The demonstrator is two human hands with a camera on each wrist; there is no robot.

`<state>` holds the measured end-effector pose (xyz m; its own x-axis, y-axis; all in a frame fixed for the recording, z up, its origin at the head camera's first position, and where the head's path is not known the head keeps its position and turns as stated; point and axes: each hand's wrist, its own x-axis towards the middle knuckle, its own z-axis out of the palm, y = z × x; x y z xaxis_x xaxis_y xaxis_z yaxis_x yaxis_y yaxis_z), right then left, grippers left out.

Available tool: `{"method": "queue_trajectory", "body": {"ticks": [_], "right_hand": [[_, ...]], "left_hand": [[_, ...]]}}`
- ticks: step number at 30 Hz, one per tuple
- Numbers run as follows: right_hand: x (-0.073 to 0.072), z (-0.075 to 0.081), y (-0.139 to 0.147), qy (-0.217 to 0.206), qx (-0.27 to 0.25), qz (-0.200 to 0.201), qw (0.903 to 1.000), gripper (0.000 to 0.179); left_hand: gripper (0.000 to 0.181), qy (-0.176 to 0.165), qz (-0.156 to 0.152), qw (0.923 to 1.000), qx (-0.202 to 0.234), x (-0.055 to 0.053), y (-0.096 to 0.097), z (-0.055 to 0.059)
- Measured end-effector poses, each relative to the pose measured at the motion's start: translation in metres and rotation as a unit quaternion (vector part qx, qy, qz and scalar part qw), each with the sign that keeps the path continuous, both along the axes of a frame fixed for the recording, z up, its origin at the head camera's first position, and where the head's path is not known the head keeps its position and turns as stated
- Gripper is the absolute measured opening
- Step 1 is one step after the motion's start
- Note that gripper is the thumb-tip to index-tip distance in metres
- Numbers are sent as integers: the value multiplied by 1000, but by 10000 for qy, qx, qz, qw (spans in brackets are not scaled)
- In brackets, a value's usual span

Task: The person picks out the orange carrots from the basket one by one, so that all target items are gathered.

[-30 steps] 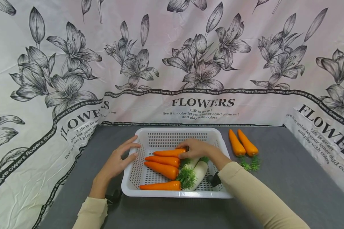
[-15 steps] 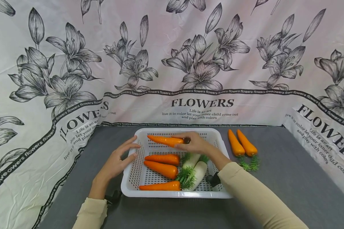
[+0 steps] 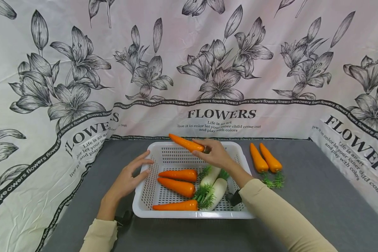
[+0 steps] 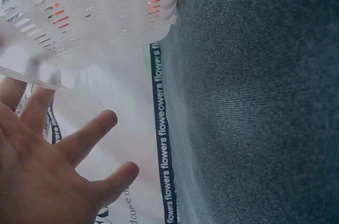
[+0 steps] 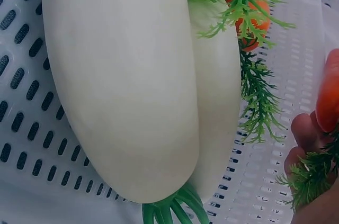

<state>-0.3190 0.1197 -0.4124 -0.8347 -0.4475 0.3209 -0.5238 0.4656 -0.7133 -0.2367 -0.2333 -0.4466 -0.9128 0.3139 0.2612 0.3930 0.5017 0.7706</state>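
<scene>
A carrot (image 3: pixel 185 142) with green leaves is pinched in my right hand (image 3: pixel 215 152), raised over the back rim of a white perforated basket (image 3: pixel 192 214). Its pointed end tilts up to the left. In the right wrist view the right hand (image 5: pixel 312 155) shows only partly, at the right edge, with the leaves over its palm. My left hand (image 3: pixel 130 177) touches the basket's left rim with its fingers spread, and the left wrist view shows that hand (image 4: pixel 53 166) at the basket wall. Inside the basket lie three carrots (image 3: pixel 177 187) and two white radishes (image 3: pixel 218 191).
Two carrots (image 3: pixel 264 159) with green tops lie on the grey tabletop (image 3: pixel 318 196), right of the basket. Behind the table hangs a flower-printed cloth (image 3: pixel 220 119), which also runs along both sides.
My right hand has lifted one carrot from among the others in the basket, up and toward the back rim. The left hand stays at the left rim.
</scene>
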Motion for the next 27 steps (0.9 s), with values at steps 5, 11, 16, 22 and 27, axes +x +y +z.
{"method": "queue_trajectory", "body": {"ticks": [5, 11, 16, 22, 27], "right_hand": [[0, 0, 0, 204, 223, 17, 9995, 53], [-1, 0, -1, 313, 510, 46, 9982, 54], [-3, -2, 0, 346, 495, -17, 9982, 53], [-5, -1, 1, 814, 59, -229, 9964, 53], [-8, -1, 2, 1184, -253, -531, 9912, 53]], "left_hand": [[35, -22, -1, 10000, 25, 0, 0, 0], [35, -58, 17, 10000, 64, 1, 0, 0], [36, -87, 30, 9999, 52, 2, 1, 1], [36, -66, 35, 10000, 3, 1, 2, 3], [36, -49, 36, 10000, -2, 1, 2, 3]]}}
